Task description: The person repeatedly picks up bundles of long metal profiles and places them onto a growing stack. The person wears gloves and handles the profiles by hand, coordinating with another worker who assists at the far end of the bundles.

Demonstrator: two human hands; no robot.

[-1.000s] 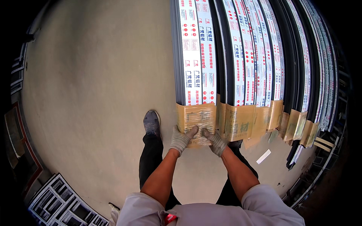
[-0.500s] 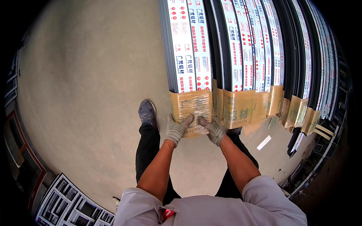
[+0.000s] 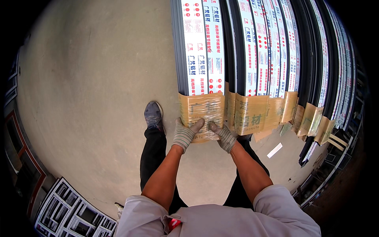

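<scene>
A long bundle of dark profiles, faced with white printed film, runs away from me at the upper middle. Brown printed cardboard under clear stretch film wraps its near end. My left hand, in a grey striped glove, grips the left corner of this end with the thumb on top. My gloved right hand has hold of the right corner in the same way. Both thumbs point inward over the wrap. The other fingers are mostly hidden beneath or at the sides.
More wrapped profile bundles lie side by side to the right. A white strip is on the concrete floor near them. Stacked window-like frames stand at the lower left. My left shoe is left of the held bundle.
The whole view has shifted slightly. Both hands keep the same grip on the bundle's end, which sits marginally higher in the picture, while neighbouring bundles appear a little farther right.
</scene>
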